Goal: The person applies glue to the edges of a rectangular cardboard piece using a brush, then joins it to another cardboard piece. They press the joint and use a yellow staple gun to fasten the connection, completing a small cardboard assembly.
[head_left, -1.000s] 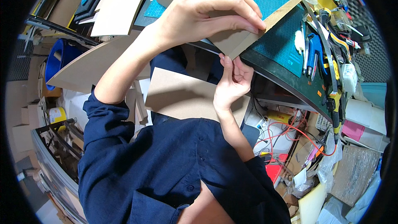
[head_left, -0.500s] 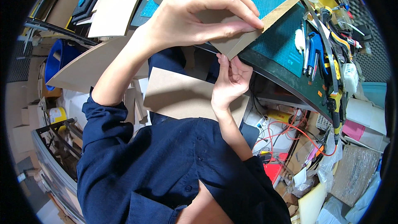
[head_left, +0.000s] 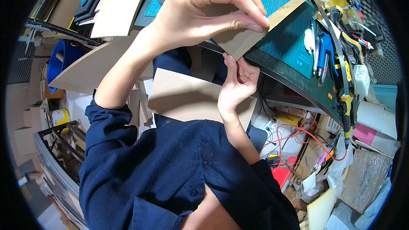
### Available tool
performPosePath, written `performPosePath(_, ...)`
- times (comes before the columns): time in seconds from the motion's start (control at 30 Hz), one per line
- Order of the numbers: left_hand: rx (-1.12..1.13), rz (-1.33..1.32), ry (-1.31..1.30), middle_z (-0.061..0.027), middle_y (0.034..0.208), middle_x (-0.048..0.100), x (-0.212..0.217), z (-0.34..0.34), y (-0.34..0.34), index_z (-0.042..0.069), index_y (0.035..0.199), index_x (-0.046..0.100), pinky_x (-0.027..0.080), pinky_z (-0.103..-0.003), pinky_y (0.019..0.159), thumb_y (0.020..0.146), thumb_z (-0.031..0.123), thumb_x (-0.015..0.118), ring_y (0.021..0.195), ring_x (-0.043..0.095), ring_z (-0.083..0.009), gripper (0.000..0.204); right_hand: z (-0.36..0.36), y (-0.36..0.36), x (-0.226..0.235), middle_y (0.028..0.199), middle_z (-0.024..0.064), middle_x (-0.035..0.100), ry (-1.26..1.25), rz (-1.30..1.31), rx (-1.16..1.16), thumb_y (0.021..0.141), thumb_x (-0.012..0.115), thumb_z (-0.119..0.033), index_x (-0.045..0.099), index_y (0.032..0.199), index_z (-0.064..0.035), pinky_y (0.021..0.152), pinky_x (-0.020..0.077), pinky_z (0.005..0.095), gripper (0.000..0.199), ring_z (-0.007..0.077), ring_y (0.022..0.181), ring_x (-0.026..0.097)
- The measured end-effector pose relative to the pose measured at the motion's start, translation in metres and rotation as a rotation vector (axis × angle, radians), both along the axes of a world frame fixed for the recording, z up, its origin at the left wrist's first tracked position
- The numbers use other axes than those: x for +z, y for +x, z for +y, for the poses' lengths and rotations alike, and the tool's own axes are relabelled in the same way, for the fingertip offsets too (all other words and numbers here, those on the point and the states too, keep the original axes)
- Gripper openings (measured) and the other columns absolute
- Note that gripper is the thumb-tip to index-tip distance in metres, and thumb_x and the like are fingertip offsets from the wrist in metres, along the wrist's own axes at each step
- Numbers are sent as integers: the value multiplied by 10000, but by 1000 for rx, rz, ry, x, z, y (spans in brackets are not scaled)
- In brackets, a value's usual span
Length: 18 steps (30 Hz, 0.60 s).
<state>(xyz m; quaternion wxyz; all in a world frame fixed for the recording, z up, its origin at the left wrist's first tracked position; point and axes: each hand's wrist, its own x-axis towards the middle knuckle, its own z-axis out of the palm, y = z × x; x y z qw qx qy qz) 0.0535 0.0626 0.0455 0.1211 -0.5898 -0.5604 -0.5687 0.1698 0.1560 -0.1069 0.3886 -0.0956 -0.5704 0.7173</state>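
Observation:
Above the near edge of the desk, both hands are on a grey-brown cardboard piece with a long narrow strip running along its right edge. My left hand reaches across from the left, its thumb and fingertips pinching the strip partway along. Below, my right hand grips the near corner between thumb and finger, its other fingers curled. Part of the cardboard is hidden behind my left hand. Across my lap lies a flat rectangular brown board, its right side partly covered by my right forearm.
A green cutting mat covers the dark desk. Pens, a blue-handled tool and other tools crowd its right side. Large boards and a blue bin stand left. Red cable and packaging clutter the lower right.
Both hands keep their grip on the cardboard. My left fingertips and the strip have shifted very slightly; otherwise the scene looks the same.

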Motion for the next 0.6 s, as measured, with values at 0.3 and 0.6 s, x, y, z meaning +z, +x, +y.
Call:
performPosePath(0.3,176,171,-51,-14,909,742,-2,-3,1,99,953,764,360,-259,745,777,67,793,747,650,-88,181,-3,0,-2,999,234,681,9,17,-2,923,603,68,487,971,19,823,583,323,135,249,895,714)
performPosePath(0.6,169,196,-55,-31,914,744,5,-6,1,89,955,763,367,-271,722,770,66,801,720,634,-105,191,-2,0,-3,1000,242,668,74,24,-24,919,612,65,479,919,21,805,590,315,140,255,886,714)
